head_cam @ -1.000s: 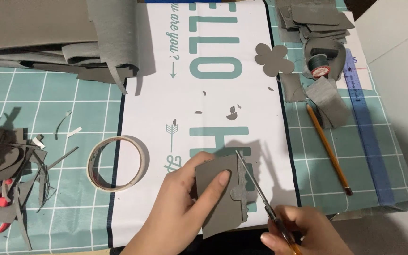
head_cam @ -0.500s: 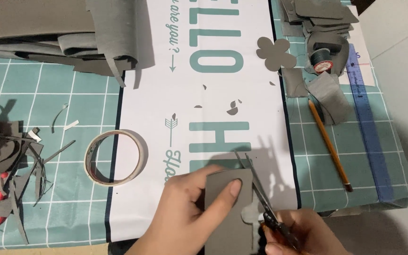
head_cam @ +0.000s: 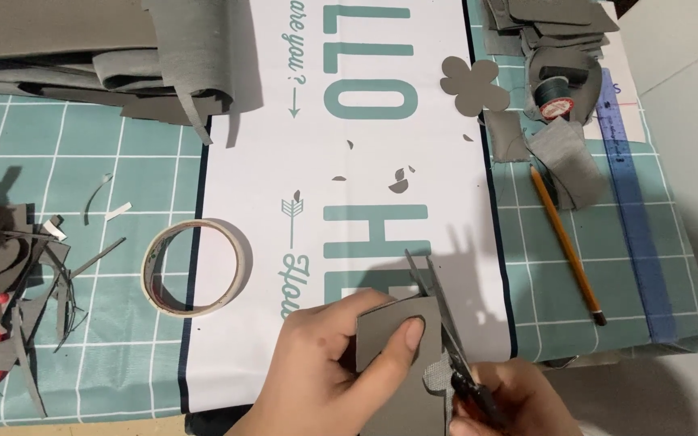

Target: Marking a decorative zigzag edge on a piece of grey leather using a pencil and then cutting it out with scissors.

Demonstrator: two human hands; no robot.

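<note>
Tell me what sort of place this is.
Probably a home craft table. A teal cutting mat with a white grid covers it, the left hand holds a grey sheet while the right hand cuts it with scissors, and a tape roll, pencil and ruler lie about.

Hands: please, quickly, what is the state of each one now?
Left hand: closed on the grey sheet, thumb on top.
Right hand: closed on the scissors, blades at the sheet's edge.
</note>
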